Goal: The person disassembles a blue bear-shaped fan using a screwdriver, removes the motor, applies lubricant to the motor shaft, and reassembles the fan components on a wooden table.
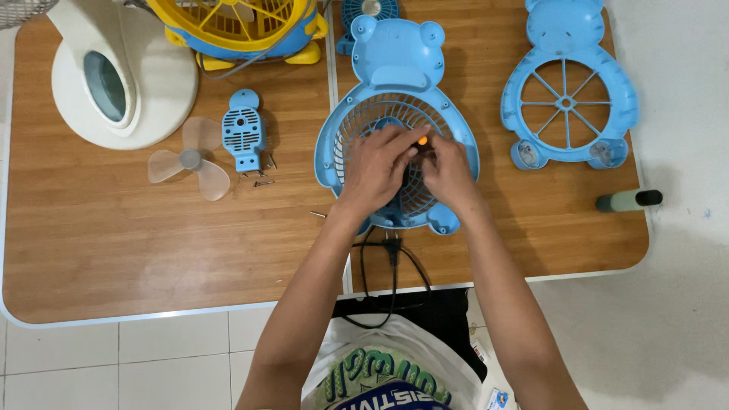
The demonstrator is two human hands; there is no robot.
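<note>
Both hands, left hand [377, 163] and right hand [448, 171], pinch a small orange part [422, 140] at the centre of the light, brittle-looking blue fan housing [399, 121], best gripped by its rim.

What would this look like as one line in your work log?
left hand: on blue bear-shaped fan shell | right hand: beside it, on grille | small orange thing between fingers

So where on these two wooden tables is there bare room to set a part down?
The widest free patch is the left table's near half, below the clear fan blade and loose screws. A smaller one lies between the blue bear-shaped fan housing under both hands and the blue front grille. The far edge is crowded by the white base and yellow fan.
</note>
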